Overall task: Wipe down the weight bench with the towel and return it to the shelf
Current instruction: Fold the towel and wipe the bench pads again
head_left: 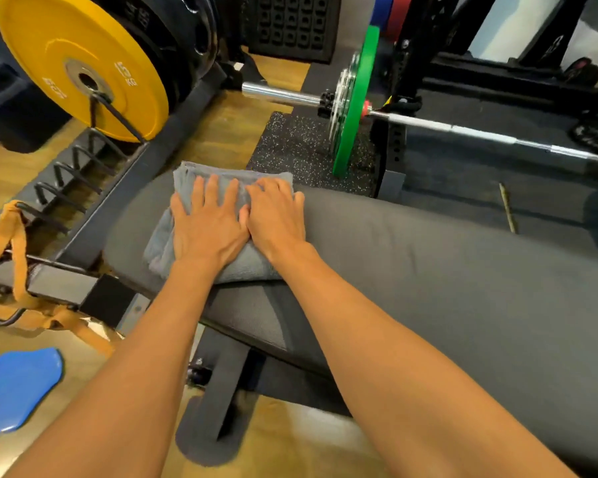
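1. A folded grey towel [187, 175] is seen at the left end of the dark padded counter [428, 270], pressed flat under both hands.
2. The left hand [206, 224] and right hand [277, 215] are laid side by side, fingers released and straight, nothing gripped.
3. The towel is judged soft, light and limp, best gathered by a folded edge.
4. Open padding is left to the right. The counter's left and far edges are close, and a green plate [356, 105] is seen beyond.
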Tool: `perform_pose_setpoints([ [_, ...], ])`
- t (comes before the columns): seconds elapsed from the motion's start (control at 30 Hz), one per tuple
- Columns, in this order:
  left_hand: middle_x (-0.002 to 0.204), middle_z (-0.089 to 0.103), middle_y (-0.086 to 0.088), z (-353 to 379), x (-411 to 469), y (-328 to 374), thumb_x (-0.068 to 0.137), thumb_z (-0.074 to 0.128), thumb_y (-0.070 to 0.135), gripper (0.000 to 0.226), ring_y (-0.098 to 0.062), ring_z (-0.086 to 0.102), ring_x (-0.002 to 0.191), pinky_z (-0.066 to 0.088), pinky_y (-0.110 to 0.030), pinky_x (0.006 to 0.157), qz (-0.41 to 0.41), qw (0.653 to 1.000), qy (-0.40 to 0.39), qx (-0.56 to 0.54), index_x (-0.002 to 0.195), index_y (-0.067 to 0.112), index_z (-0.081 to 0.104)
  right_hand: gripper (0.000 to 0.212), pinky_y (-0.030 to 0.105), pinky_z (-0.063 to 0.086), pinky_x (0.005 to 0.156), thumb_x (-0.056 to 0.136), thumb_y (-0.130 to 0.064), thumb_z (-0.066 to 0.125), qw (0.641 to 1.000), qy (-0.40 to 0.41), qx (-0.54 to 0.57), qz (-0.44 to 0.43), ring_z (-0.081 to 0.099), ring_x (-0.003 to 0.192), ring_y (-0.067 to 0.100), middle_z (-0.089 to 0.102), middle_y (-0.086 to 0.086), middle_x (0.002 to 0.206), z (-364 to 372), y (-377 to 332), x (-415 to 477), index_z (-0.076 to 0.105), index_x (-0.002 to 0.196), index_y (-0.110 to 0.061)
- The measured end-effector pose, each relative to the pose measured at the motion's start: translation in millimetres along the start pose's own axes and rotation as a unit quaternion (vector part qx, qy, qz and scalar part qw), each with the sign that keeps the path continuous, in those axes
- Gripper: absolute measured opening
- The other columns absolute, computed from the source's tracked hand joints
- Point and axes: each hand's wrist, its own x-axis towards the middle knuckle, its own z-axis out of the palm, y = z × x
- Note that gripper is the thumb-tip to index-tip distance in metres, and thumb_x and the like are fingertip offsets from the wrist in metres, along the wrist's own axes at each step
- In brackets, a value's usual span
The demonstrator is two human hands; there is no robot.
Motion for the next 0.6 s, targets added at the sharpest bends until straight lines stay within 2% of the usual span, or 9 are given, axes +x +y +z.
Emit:
perform_pose_setpoints([
  [0.27,0.161,0.008,-0.014,24,-40,184,0.096,0.011,0.048,0.062,-0.031,0.001,0.148,0.005,-0.062,0.113,0.082,0.997,-0.015,0.000,0.153,0.023,0.013,0.032,0.038,0.028,0.087,0.091,-0.026,0.049,0.998,0.033,-0.026,0.049,0.037,0.128,0.021,0.050,-0.001,0.138,-68,167,-77,0.060,0.120,-0.019],
  [0.43,0.161,0.006,-0.017,45,-70,315,0.099,0.015,0.047,0.060,-0.034,-0.002,0.148,0.000,-0.065,0.113,0.161,0.986,-0.023,-0.024,0.153,0.020,0.014,0.025,0.033,0.021,0.073,0.089,-0.025,0.053,0.989,0.063,-0.059,0.122,0.043,0.118,0.026,0.057,0.000,0.126,-117,281,-139,0.064,0.111,-0.017],
  [0.6,0.160,0.004,-0.021,59,-119,442,0.100,0.015,0.044,0.061,-0.037,-0.003,0.148,-0.001,-0.065,0.113,0.251,0.966,-0.043,-0.047,0.153,0.015,0.014,0.031,0.038,0.030,0.083,0.092,-0.024,0.052,0.972,0.083,-0.074,0.205,0.042,0.123,0.029,0.053,0.002,0.137,-168,384,-220,0.061,0.121,-0.016],
])
